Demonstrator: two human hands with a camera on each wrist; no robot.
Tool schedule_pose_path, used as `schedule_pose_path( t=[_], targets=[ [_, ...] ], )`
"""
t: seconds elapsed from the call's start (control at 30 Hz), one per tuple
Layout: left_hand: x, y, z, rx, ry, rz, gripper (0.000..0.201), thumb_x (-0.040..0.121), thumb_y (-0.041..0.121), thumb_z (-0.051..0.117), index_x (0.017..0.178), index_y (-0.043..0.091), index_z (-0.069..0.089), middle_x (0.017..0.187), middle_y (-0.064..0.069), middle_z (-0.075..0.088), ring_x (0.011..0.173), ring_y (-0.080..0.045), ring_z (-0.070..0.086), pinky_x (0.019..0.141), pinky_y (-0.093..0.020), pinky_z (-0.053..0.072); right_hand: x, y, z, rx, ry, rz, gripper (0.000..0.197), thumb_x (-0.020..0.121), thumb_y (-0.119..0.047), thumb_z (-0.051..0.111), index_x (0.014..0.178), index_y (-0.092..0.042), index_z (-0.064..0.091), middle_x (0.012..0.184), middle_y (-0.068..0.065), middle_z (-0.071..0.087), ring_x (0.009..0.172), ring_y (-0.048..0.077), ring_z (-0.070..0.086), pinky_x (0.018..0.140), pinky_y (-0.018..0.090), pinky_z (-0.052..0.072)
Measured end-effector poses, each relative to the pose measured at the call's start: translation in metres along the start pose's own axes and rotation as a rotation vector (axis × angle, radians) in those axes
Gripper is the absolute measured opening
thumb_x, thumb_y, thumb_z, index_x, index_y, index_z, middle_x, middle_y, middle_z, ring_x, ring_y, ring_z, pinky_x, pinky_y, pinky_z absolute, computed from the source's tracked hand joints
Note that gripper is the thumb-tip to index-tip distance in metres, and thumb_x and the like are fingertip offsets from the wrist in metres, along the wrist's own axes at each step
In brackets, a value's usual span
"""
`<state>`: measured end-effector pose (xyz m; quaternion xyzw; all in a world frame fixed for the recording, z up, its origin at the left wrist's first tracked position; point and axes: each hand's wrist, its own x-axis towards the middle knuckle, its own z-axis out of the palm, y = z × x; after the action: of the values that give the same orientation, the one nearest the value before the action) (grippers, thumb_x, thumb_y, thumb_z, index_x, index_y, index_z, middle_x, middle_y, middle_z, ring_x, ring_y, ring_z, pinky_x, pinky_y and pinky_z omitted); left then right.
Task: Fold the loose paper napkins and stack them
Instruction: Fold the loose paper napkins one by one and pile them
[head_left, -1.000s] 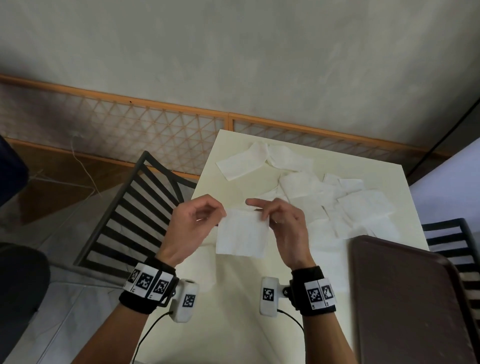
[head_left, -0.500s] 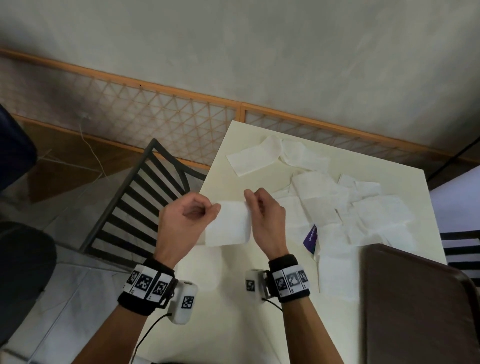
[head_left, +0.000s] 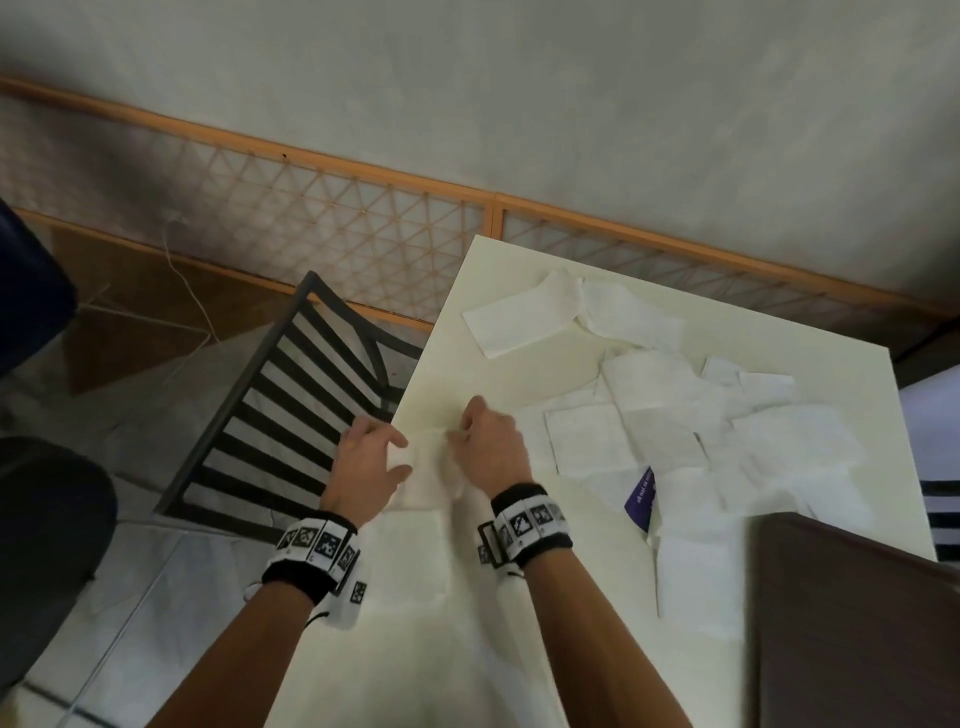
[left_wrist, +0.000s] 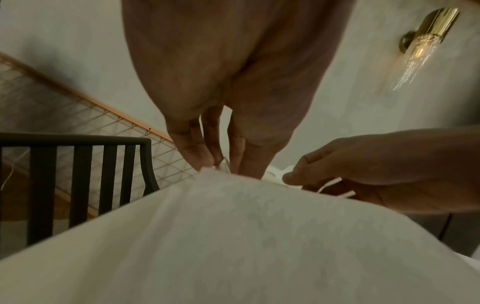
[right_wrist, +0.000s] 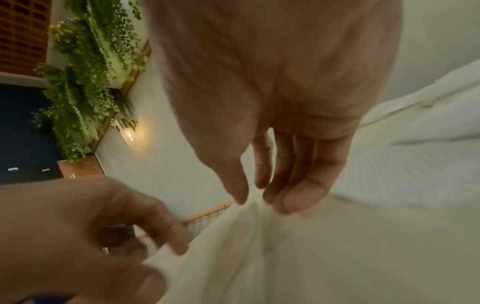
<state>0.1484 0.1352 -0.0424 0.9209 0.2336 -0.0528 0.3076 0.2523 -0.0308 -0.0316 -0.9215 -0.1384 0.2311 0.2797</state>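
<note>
A white paper napkin (head_left: 428, 467) hangs between my two hands, just above the cream table (head_left: 519, 332) near its left edge. My left hand (head_left: 402, 457) pinches its left top corner; the left wrist view shows the fingertips (left_wrist: 207, 158) closed on the napkin's (left_wrist: 233, 236) edge. My right hand (head_left: 457, 436) pinches the right top corner, thumb against fingers (right_wrist: 298, 195) on the napkin (right_wrist: 285, 257). A flat white napkin (head_left: 410, 561) lies on the table right below. Several loose napkins (head_left: 670, 431) are strewn over the table's middle and right.
A dark brown tray (head_left: 857, 623) fills the near right corner of the table. A purple slip (head_left: 641, 493) lies among the napkins. A black slatted chair (head_left: 280, 415) stands against the table's left side. A wall with a lattice panel (head_left: 337, 218) runs behind.
Both hands have carried the napkin left and down, over the flat napkin near the table's left edge. The hands stand closer together and the held napkin looks narrower.
</note>
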Motion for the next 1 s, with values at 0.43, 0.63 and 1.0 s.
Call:
schedule_pose_path(
  t=[0.43,0.63,1.0],
  targets=[
    [-0.011,0.025,0.001,-0.212,0.14,0.134,0.02,0.095,0.021,0.079,0.112,0.031,0.072,0.116,0.019,0.065,0.11,-0.002,0.061,0.096,-0.028,0.054,0.142,0.016,-0.055,-0.387,0.193,-0.192,0.021,0.104,-0.008,0.047,0.12,-0.001,0.061,0.117,0.019,0.061,0.106,0.043,0.064,0.078,0.04,0.043],
    [-0.015,0.046,0.004,-0.399,0.115,0.195,0.006,0.101,0.017,0.074,0.107,0.02,0.076,0.101,0.015,0.076,0.094,-0.004,0.073,0.081,-0.019,0.06,0.089,0.026,-0.068,-0.166,0.177,-0.197,0.012,0.102,-0.015,0.053,0.097,-0.005,0.059,0.089,0.019,0.066,0.086,0.042,0.062,0.072,0.042,0.051],
    [-0.059,0.068,0.032,-0.308,-0.088,0.272,0.006,0.104,0.018,0.068,0.101,0.023,0.071,0.099,0.011,0.072,0.091,-0.004,0.07,0.083,-0.027,0.06,-0.121,0.115,-0.012,0.067,0.273,-0.233,0.008,0.096,-0.016,0.076,0.089,-0.021,0.074,0.087,-0.004,0.072,0.073,0.016,0.068,0.072,0.039,0.06]
  ],
)
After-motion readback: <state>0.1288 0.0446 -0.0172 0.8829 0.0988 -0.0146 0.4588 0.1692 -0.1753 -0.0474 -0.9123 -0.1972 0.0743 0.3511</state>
